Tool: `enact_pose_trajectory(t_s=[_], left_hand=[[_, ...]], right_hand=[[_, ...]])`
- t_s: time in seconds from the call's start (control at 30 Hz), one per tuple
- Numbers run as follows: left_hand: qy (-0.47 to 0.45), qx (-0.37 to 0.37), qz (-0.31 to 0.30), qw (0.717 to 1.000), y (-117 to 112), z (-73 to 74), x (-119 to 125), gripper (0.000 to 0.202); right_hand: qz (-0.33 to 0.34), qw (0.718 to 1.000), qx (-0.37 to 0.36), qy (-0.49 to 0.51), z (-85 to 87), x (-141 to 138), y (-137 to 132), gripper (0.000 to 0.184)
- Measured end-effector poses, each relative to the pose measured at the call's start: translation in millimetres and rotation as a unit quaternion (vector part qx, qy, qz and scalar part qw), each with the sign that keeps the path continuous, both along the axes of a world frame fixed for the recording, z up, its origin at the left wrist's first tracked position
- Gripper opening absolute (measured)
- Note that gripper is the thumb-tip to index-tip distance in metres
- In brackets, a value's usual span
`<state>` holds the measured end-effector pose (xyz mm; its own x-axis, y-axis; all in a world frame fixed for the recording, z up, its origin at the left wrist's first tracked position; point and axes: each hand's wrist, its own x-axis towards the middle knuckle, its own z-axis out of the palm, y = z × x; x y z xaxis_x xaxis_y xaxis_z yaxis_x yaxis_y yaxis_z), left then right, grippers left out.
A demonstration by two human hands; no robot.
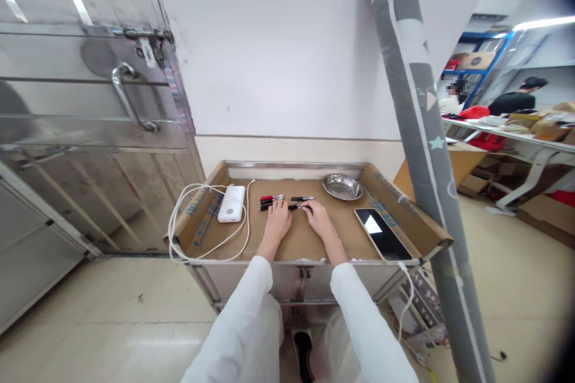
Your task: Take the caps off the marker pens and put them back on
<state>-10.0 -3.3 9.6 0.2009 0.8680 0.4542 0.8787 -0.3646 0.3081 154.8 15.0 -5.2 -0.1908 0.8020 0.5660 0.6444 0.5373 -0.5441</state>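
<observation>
Several small pen-like sticks with silvery ends lie on the cardboard-covered cart top [309, 245]. A red stick [266, 198] is on top of the left group, with black sticks [265, 206] below it. Another black stick [300, 198] lies just beyond my hands. My left hand [278, 219] is closed, its fingertips at the left end of a black stick [293, 207] between my hands. My right hand [318, 219] pinches the silvery right end of this same stick. My fingers partly hide it, so its exact kind is unclear.
A white power bank [232, 203] with a looped white cable [179, 215] sits left. To the right are a round metal dish [343, 187] and a phone [383, 233] plugged into a cable. A tall wrapped roll [426, 131] leans beside the cart. Two people sit far right.
</observation>
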Motion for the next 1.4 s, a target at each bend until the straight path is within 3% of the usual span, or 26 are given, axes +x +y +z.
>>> enact_pose_trajectory(t_s=[0.37, 0.67, 0.9, 1.13, 1.4], left_hand=[[0.044, -0.008, -0.001, 0.999, 0, -0.3, 0, 0.021], [0.053, -0.031, 0.0, 0.998, -2, 6.5, 1, 0.021], [0.032, -0.006, -0.01, 0.999, 0, 1.8, 1, 0.023], [-0.054, 0.064, -0.026, 0.996, 10, -9.3, -2, 0.022], [-0.21, 0.093, -0.058, 0.971, 15, -7.5, -3, 0.02]], right_hand=[[-0.004, 0.999, -0.014, 0.043, 5.2, -2, -6, 0.018], [0.003, 0.997, -0.03, 0.066, -0.9, -1, 0, 0.018], [-0.052, 0.996, -0.018, 0.074, 1.8, 0, -2, 0.018], [-0.136, 0.987, -0.007, 0.086, 3.5, 4, -4, 0.021], [-0.099, 0.994, -0.016, 0.049, 1.2, 3, -5, 0.021]])
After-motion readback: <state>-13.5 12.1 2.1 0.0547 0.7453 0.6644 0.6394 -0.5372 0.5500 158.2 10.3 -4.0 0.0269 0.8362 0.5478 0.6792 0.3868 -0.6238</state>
